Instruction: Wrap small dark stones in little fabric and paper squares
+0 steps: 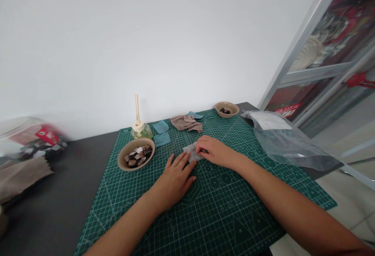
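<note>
Our forearms [129, 221] lie nearest, reaching over the green cutting mat [164, 232] on the dark tabletop [70, 185]; our left hand [175, 178] rests open, fingertips on the small grey sheet [192, 153] at the mat's middle; our right hand [215, 151] curls at the sheet's right side, near the left, though we cannot tell whether it grips anything; left of them stands a bowl [120, 163] of mixed stones [139, 156], beside a reed diffuser [141, 131]; beyond our hands we see a crumpled brown cloth [186, 123] and blue pieces [162, 139].
</note>
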Action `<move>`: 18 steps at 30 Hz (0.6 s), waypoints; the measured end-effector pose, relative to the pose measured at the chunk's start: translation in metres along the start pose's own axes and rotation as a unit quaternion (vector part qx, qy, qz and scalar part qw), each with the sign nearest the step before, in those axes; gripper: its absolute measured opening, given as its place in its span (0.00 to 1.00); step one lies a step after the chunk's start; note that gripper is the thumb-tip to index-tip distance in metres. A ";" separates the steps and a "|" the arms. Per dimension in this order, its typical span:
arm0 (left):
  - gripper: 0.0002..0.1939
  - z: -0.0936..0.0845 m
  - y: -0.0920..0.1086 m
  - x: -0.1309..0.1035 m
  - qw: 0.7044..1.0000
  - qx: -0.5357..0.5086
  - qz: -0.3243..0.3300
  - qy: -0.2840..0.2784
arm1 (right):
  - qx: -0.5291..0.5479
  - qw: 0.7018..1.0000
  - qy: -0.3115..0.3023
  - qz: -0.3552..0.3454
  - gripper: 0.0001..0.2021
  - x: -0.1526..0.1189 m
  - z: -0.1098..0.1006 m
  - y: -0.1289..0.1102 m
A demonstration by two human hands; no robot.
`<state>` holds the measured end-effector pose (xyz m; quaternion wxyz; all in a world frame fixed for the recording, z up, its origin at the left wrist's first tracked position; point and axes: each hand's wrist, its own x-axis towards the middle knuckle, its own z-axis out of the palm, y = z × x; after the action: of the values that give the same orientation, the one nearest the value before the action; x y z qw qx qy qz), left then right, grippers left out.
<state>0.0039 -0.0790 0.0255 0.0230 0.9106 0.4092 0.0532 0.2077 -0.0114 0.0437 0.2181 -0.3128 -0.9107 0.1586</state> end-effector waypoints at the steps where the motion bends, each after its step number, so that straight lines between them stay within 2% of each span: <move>1: 0.22 -0.001 0.000 0.000 1.000 0.002 -0.001 -0.004 | -0.005 1.000 0.002 0.004 0.07 0.000 0.000 0.000; 4: 0.22 -0.004 0.001 0.001 1.000 0.005 -0.003 -0.013 | -0.002 1.000 0.010 0.018 0.06 -0.001 -0.001 0.001; 9: 0.22 -0.005 0.002 0.001 1.000 0.003 -0.004 -0.015 | 0.011 1.000 -0.017 0.015 0.06 0.000 -0.002 -0.002; 14: 0.22 -0.003 0.001 0.001 1.000 0.004 -0.003 -0.011 | 0.019 0.998 0.000 0.056 0.05 -0.001 -0.003 -0.002; 18: 0.22 -0.003 0.001 0.001 1.000 0.005 -0.002 -0.008 | 0.019 0.999 -0.014 0.038 0.08 -0.001 -0.003 -0.002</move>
<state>0.0045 -0.0791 0.0284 0.0215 0.9104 0.4108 0.0438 0.2088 -0.0130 0.0463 0.2050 -0.3407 -0.8981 0.1882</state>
